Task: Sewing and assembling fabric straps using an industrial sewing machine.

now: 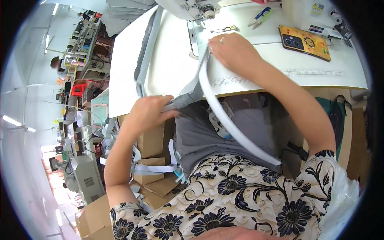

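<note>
I see only the lower part of the white sewing machine (188,9), cut off above; the bare left hand (149,112) hides part of the grey fabric strip (189,94); a distant dark-haired person (55,62) looks blurred.

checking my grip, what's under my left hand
Grey fabric shows between the thumb and fingers of your left hand, near the edge of the white table. The palm hides whatever lies directly beneath.

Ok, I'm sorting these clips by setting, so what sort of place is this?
Probably a sewing workshop: what looks like a sewing machine overhangs the white worktable, grey fabric is in the left hand, and more workstations stand off to the left.
</note>
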The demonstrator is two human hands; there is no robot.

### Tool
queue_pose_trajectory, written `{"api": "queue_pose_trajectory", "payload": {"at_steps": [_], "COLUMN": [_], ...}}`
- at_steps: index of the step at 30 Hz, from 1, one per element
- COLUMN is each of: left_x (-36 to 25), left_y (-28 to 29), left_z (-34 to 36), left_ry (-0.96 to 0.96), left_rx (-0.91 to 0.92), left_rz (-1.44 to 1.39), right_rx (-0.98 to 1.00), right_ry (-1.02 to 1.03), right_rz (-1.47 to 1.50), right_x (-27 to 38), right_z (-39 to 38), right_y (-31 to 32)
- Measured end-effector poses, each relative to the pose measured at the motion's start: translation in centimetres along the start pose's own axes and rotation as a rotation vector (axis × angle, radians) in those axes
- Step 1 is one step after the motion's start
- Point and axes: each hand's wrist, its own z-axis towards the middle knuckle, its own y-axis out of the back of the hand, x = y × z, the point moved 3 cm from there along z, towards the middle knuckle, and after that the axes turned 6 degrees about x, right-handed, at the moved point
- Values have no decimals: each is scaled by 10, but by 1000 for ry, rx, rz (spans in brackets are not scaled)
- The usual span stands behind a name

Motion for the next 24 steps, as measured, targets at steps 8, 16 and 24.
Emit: {"api": "queue_pose_trajectory", "payload": {"at_steps": [8,16,24], "left_x": [-94,-87,-64], "left_y": [-53,-44,-62], "left_z": [-5,7,29], "left_ry": [24,7,214], "left_rx": [-124,-216,-527], "left_rz": [106,-484,-837], "right_rx": [540,76,205], "right_ry": [-551,-1109,-1183], "right_rz": [852,1465,2038], "right_x": [117,124,138], "right_z": [-69,-111,-104], "right_y": [57,-19,-20]}}
